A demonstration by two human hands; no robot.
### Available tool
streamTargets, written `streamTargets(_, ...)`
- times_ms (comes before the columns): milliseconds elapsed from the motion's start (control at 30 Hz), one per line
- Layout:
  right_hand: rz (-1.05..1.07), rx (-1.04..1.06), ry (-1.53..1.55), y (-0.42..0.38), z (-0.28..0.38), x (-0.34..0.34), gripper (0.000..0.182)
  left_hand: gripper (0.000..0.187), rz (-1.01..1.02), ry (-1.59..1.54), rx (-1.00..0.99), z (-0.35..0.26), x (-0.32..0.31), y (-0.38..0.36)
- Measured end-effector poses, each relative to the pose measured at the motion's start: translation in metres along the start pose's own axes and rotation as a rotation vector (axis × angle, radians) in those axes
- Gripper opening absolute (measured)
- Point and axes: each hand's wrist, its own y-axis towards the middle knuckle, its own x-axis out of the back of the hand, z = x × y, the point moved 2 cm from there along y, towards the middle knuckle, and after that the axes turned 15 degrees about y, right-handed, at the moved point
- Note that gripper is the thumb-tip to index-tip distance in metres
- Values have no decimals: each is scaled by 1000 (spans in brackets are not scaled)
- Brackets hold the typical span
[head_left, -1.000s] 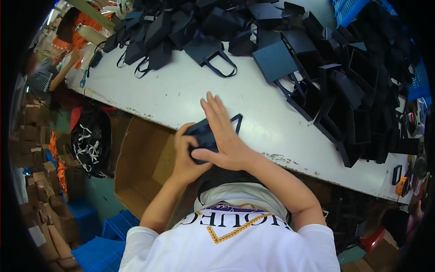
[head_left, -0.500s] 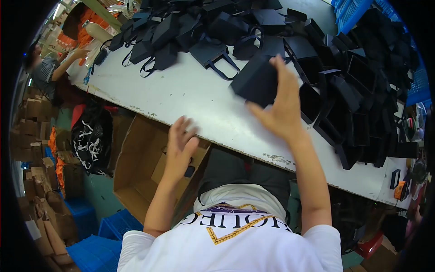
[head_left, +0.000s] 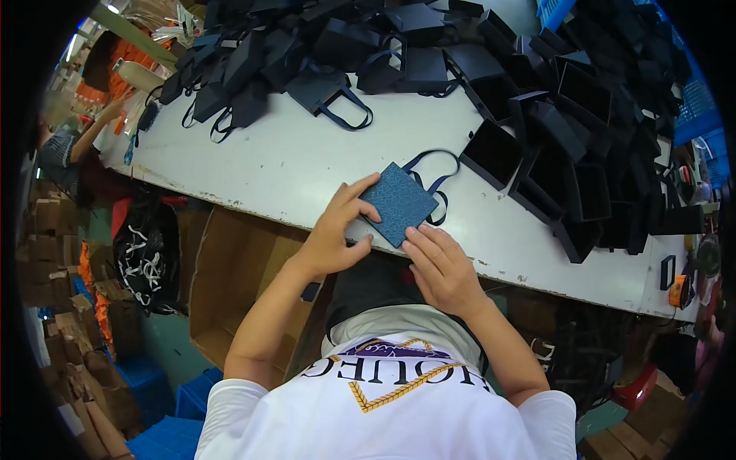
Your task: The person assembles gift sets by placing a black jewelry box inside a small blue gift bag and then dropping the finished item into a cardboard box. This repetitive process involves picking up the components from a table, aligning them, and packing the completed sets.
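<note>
A small box with a textured blue face [head_left: 400,203] is at the table's front edge, with dark ribbon handles [head_left: 438,180] looping out behind it. My left hand [head_left: 337,234] holds its left side, index finger along the upper left edge and thumb below. The fingers of my right hand [head_left: 443,268] are pressed together against the lower right edge of the box, gripping it from that side. The underside of the box and the right thumb are hidden. Behind it lies a black bag with a ribbon handle [head_left: 316,90].
Black bags [head_left: 337,42] are heaped along the back of the white table [head_left: 284,165]. Open black boxes [head_left: 494,153] pile up at the right. A cardboard carton [head_left: 222,268] stands below the front edge at left. Another person's arm [head_left: 96,130] shows at far left.
The dark box has come down and left to the table's front edge, its blue face now showing. Both my hands have closed in on it; the left was empty before.
</note>
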Motion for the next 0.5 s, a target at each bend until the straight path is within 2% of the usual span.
streamTargets(33, -9, 13, -7, 3, 2, -2, 44, 29, -104, -100, 40, -2, 3, 3)
streamTargets(133, -9, 12, 10, 11, 2, -9, 45, 32, -256, -69, 317, -8, 4, 36)
streamTargets(167, -13, 16, 3, 11, 0, -10, 45, 34, -272, 99, 296, -18, 5, 53)
streamTargets(300, -16, 18, -14, 9, -3, -12, 46, 28, 16, 584, 228, -17, -9, 98)
streamTargets(400, -31, 6, -33, 9, -4, -14, 46, 23, 96, 552, 270, -19, -7, 108)
streamTargets(500, -34, -8, -42, 7, -4, -16, 46, 19, 74, 82, 272, -12, -6, 97)
